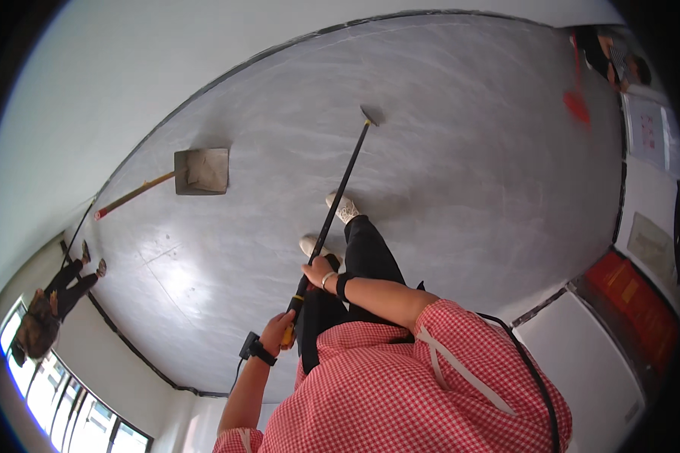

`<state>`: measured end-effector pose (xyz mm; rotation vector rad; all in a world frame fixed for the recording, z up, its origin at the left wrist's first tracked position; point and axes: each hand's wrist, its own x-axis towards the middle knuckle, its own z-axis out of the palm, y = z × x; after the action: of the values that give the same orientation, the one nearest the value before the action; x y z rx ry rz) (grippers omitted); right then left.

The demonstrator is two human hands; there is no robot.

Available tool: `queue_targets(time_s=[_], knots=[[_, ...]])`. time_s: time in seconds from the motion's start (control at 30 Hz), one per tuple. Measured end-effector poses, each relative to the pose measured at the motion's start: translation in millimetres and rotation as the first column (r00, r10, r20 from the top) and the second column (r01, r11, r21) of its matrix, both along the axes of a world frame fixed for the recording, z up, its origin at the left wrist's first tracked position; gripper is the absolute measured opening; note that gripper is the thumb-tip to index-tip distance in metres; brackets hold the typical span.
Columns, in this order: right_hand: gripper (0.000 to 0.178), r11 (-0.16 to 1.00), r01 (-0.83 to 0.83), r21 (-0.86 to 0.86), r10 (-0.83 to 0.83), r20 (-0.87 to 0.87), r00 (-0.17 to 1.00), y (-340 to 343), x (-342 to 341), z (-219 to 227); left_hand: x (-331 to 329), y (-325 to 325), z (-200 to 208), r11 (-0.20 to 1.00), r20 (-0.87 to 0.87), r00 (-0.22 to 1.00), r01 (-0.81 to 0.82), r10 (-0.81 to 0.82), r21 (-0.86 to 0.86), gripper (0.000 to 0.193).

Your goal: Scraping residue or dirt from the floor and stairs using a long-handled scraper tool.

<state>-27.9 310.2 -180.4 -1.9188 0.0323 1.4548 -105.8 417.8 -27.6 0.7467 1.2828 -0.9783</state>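
Note:
Both hands are closed around the black pole of a long-handled scraper [344,182], whose small flat dark head rests on the grey floor ahead. My left hand [278,332] grips the yellow-banded end of the pole, close to my body. Farther up, my right hand [319,273] wraps the black shaft near my knees. The pole slants forward and a little to the right, passing my light-coloured shoes [344,207]. Its head is small in view, so the exact shape of its edge is hard to make out.
A grey dustpan [202,171] with a wooden handle lies to the left. One person [72,275] stands at far left; another person [610,57] at far right is beside a blurred red broom [576,107]. White boards and a red panel [632,298] line the right wall.

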Motion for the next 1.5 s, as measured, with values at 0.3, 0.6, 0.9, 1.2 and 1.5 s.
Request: queue_targets(time_s=[0.3, 0.6, 0.9, 1.2, 1.5], knots=[[0.028, 0.818, 0.575, 0.028, -0.574, -0.041, 0.818, -21.5, 97.7, -1.6, 99.7, -24.8, -25.2, 0.991, 0.222, 0.972, 0.098, -0.075, -0.095, 0.027], [0.038, 0.707, 0.706, -0.049, -0.7, 0.09, 0.708, 8.7, 23.5, 16.2, 75.8, 23.1, -12.2, 0.903, 0.159, 0.916, 0.393, -0.369, -0.173, 0.028], [0.034, 0.602, 0.798, -0.021, -0.735, 0.378, 0.564, -28.7, 73.5, -30.5, 137.7, -25.3, -33.2, 0.747, 0.212, 0.726, 0.664, -0.654, 0.031, 0.023], [0.025, 0.703, 0.708, -0.065, -0.662, 0.302, 0.686, -0.3, 43.2, -2.0, 101.5, -0.7, -15.1, 0.78, 0.297, 0.739, 0.625, -0.604, 0.031, 0.027], [0.015, 0.913, 0.387, -0.131, -0.306, 0.407, 0.861, -48.8, 79.3, -38.4, 134.9, -54.6, -19.2, 0.875, 0.092, 0.875, 0.48, -0.474, -0.06, 0.029]])
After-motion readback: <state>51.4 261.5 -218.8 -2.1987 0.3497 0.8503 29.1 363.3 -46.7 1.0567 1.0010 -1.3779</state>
